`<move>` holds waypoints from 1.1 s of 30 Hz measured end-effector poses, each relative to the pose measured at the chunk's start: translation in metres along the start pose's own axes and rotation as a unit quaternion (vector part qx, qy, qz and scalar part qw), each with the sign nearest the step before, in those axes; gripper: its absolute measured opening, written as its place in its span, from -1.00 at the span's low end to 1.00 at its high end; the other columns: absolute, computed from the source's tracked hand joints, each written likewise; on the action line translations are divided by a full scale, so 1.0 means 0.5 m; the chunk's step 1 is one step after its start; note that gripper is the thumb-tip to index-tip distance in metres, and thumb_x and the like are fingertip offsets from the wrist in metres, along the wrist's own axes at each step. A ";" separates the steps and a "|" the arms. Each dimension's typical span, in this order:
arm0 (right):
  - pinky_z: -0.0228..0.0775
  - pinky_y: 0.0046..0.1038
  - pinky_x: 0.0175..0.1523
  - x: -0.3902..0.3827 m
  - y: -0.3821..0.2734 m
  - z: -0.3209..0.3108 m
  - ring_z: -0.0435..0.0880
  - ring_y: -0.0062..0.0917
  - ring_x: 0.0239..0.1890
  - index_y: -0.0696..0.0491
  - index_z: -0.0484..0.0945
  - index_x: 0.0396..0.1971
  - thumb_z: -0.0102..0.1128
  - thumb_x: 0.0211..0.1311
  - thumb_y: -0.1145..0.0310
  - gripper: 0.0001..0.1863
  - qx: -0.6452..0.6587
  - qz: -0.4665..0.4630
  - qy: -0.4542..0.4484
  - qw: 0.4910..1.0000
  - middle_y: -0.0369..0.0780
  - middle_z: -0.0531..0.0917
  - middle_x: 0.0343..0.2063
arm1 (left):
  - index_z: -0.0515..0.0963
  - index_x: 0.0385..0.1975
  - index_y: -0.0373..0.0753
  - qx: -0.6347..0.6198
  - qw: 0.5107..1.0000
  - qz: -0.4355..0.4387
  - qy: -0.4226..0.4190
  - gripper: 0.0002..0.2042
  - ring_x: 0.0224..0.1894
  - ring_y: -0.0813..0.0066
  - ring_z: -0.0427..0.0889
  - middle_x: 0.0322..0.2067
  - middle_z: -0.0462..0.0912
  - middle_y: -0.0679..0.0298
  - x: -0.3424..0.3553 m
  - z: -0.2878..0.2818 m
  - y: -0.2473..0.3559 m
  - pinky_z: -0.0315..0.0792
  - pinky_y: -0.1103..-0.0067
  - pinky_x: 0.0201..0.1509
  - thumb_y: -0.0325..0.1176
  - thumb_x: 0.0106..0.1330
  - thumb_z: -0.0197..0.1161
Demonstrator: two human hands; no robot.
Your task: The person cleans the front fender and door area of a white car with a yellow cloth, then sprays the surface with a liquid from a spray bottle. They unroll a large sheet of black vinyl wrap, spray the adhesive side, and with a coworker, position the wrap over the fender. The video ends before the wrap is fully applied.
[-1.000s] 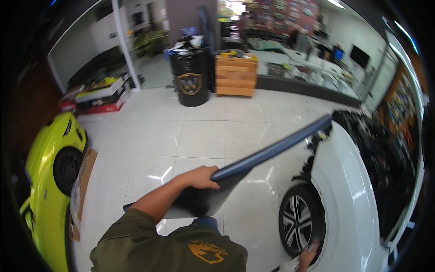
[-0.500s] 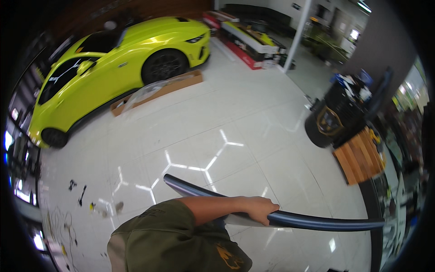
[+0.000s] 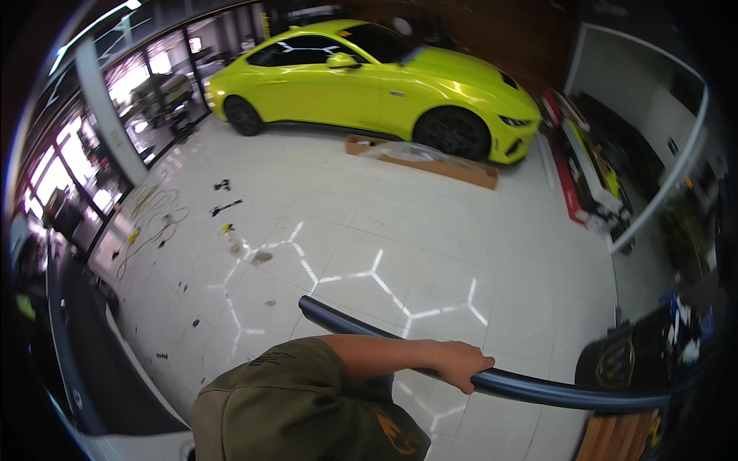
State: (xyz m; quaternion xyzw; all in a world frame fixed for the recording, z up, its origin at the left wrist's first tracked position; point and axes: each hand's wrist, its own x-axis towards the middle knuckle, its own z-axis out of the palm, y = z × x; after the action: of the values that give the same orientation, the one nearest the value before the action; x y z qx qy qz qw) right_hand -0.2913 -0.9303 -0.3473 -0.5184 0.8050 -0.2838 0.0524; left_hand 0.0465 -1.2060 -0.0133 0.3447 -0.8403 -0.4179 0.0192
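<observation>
My left hand is wrapped over the middle of a long, dark blue, gently curved trim strip. The strip has a glossy, rounded face. It runs from an end left of my forearm to the right edge of the view, and my forearm hides part of it. My left arm, in an olive short sleeve, reaches across my front from the lower left. My right hand does not show.
A bright yellow-green car is parked ahead, a long cardboard box beside its front wheel. Cables and small tools lie on the glossy floor, left. A large dark panel is near left; a black bin stands right.
My view has swung left: the car and box now appear farther right, and the dark panel has come into view. My left hand keeps its grip on the trim strip.
</observation>
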 end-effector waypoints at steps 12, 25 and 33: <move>0.13 -0.19 0.32 0.343 0.022 -0.042 0.33 0.00 0.21 0.30 0.24 0.21 0.01 0.31 0.13 -0.37 -0.059 -0.155 0.023 0.986 0.09 0.41 0.14 | 0.36 -0.10 -0.33 -0.116 0.972 -0.118 0.168 -0.53 -0.24 -0.03 0.58 -0.38 0.57 -0.07 -0.114 -0.018 -0.072 0.42 0.26 -0.15 -0.16 0.10 0.28; 0.39 -0.33 0.07 0.785 0.073 0.306 0.51 -0.32 -0.09 0.17 0.03 0.34 0.11 0.24 0.29 -0.28 0.262 -0.131 -0.236 0.927 -0.09 0.50 0.00 | 0.35 -0.09 -0.31 -0.109 0.873 -0.325 0.348 -0.52 -0.23 -0.06 0.58 -0.36 0.59 -0.07 -0.208 -0.041 -0.169 0.42 0.24 -0.13 -0.08 0.14 0.25; 0.28 -0.34 0.19 0.893 -0.348 0.446 0.40 -0.26 0.12 0.20 -0.06 0.36 0.03 0.26 0.37 -0.28 0.126 -0.391 -0.404 0.818 -0.01 0.42 0.09 | 0.36 -0.11 -0.33 -0.237 0.709 -0.464 0.475 -0.53 -0.32 0.01 0.60 -0.44 0.58 -0.04 -0.199 0.072 -0.042 0.43 0.28 -0.19 -0.11 0.15 0.27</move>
State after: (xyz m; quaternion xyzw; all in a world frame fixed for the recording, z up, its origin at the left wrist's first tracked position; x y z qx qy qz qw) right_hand -0.2711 -1.4585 -0.3502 -0.8466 0.3986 -0.1445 0.3218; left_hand 0.1227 -1.1304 -0.0264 0.8286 -0.3277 -0.3407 0.3001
